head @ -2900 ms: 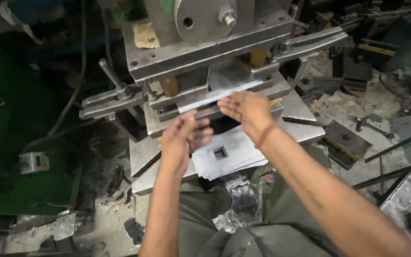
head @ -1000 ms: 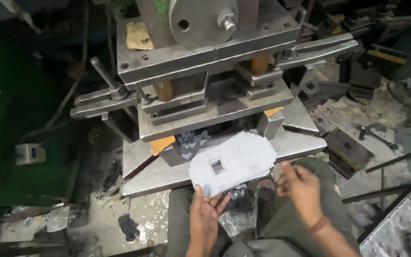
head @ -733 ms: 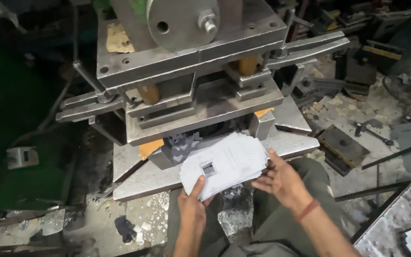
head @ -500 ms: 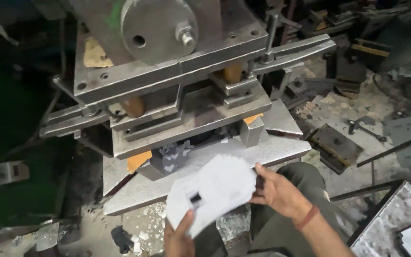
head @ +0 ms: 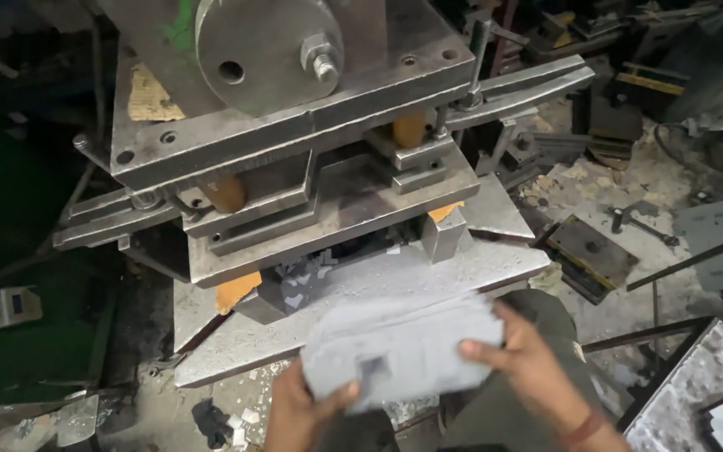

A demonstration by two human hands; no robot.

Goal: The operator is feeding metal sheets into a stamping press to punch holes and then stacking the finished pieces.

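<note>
Leftmost, a small pale box-like object [head: 12, 306] sits in deep shadow against green-dark ground; its kind cannot be made out. Next right, the steel press [head: 294, 159] fills the upper middle: a round grey disc with a bolt [head: 268, 52] on its face, stepped plates below, orange blocks [head: 236, 292] showing at the corners, its top cut off by the frame edge. A flat steel bed plate [head: 353, 289] runs out beneath the die, with small pale metal scraps [head: 305, 276] lying at the die mouth; what lies deeper under the die is hidden in shadow. Below that, the left hand [head: 299, 410] comes up from the bottom edge, thumb on top of a stack of thin grey metal sheets [head: 399, 347], fingers hidden beneath it, so its grip is closed on the stack's lower left corner. The sheets are held in the air just in front of the bed plate, above the person's lap; motion blur smears them, so their count and outline are unclear, though a small square cut-out shows near the lower middle. The right hand [head: 529, 364] clasps the stack's right edge, thumb over, fingers partly hidden behind, a reddish band at the wrist. Further right, a dark square plate [head: 592, 251] and loose bars lie on the littered floor [head: 629, 180]. At far bottom right, a speckled metal sheet [head: 696, 389] is cut off by the corner.
</note>
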